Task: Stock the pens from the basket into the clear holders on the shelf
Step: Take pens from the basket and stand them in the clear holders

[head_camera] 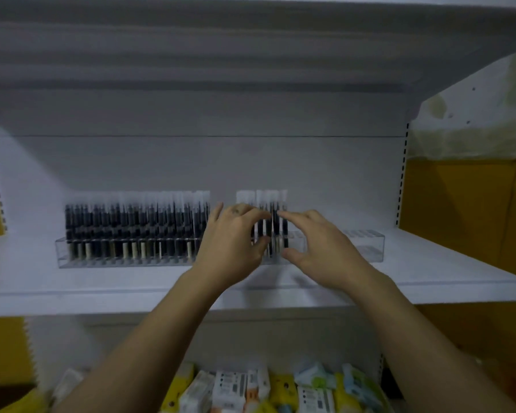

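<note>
- The clear holder runs along the middle of the white shelf, set back from its front edge.
- A long row of pens stands upright in the holder's left part; the slots at its right end are bare.
- A small group of pens stands in the holder, just right of a gap after the row.
- The left hand curls its fingers and thumb round that group's left side.
- The right hand is spread, its forefinger tip touching the group's right side.
- Blurred boxed packets lie below the shelf's front edge.
</note>
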`<state>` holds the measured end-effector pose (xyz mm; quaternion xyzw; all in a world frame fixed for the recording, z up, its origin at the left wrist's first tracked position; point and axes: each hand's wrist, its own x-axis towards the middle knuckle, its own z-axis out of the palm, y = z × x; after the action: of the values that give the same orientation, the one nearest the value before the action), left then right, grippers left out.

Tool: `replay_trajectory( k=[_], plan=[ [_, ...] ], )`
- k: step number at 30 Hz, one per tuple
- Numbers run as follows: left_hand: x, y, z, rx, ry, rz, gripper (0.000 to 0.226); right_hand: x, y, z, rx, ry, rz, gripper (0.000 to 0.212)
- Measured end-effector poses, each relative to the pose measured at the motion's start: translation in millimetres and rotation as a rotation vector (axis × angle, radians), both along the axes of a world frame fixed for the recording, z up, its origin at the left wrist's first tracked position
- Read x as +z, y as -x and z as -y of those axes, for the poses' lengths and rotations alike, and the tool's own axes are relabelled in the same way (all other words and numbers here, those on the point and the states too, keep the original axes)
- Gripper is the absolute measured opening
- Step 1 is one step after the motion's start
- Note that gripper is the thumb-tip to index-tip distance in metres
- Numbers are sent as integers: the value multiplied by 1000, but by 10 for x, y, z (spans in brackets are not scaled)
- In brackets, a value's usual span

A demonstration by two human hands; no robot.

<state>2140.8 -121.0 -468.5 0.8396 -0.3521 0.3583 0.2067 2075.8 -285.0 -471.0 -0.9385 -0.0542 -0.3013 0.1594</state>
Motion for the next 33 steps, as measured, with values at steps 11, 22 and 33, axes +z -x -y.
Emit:
replay_trajectory(
  k=[11,22,33],
  plan=[
    [-948,485,-337,-2,-27,-56,30,-1048,395,-268,51,-122,29,36],
    [-2399,461,-498,78,-206,-469,40,-2485,258,-495,33,-155,-417,47],
    [-3907,502,-606,133,-382,-975,49,-4256,279,-511,-29,-229,-925,59]
  ],
)
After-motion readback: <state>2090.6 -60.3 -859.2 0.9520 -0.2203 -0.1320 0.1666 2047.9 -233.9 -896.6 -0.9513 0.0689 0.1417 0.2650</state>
